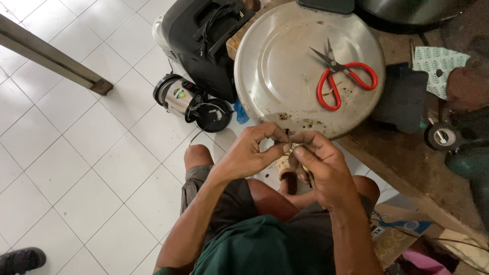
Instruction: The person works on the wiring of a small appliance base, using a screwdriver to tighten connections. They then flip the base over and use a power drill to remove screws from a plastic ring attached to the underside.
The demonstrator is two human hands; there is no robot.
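Thin yellowish wire piece [288, 148] pinched between both hands, left [249, 153] and right [318, 165], beside dull round metal lid [285, 76] carrying red-handled scissors [344, 79].

We see scissors [342, 75] with red handles and dark blades lying on a dull silver round lid [285, 66] flecked with brown specks. The tabletop [407, 153] beneath is worn brown wood. A white cloth [438, 61] bears a green repeating print. The floor [76, 153] is white tile with grey grout lines. Our shirt [254, 249] is dark green, the shorts [229, 203] grey-brown. A black bag [204, 40] stands beside a silver and black kettle [186, 97].
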